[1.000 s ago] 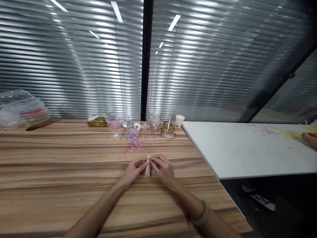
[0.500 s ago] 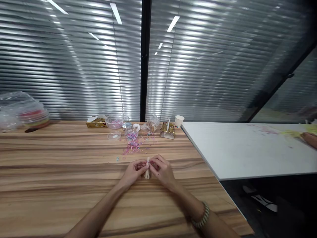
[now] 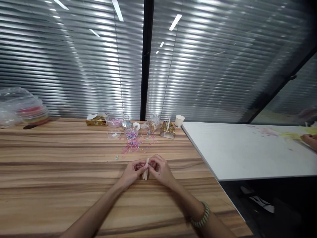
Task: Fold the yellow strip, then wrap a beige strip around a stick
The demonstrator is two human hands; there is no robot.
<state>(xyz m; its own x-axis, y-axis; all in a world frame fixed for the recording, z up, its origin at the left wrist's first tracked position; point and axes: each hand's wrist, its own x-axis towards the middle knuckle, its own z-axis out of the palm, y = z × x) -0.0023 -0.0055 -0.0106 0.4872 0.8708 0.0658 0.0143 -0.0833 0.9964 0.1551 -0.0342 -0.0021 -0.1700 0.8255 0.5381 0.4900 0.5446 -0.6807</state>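
Between my two hands stands a small bundle of pale sticks (image 3: 145, 175), gripped at its upper part; too small to tell exactly what they are. My left hand (image 3: 133, 172) pinches it from the left with thumb and fingers. From the other side, my right hand (image 3: 160, 170) has its fingertips closed on the same bundle. Its lower ends point toward me, just above or on the wooden table (image 3: 61, 185); contact is unclear. Beyond the hands lies a loose pile of tiny pink and purple bands (image 3: 133, 142).
At the back stand a gold tissue box (image 3: 96, 121), a clear tub (image 3: 115, 121), a white tape roll (image 3: 136, 126), a crumpled gold pack (image 3: 167, 130) and a paper cup (image 3: 179, 121). Bagged lids (image 3: 32, 110) sit left. Another person's hand (image 3: 309, 140) works at the white table (image 3: 247, 155).
The bundle has tilted a little, its lower ends shifting left. Both hands stay closed on it, with slight finger movement. The camera view has shifted slightly.
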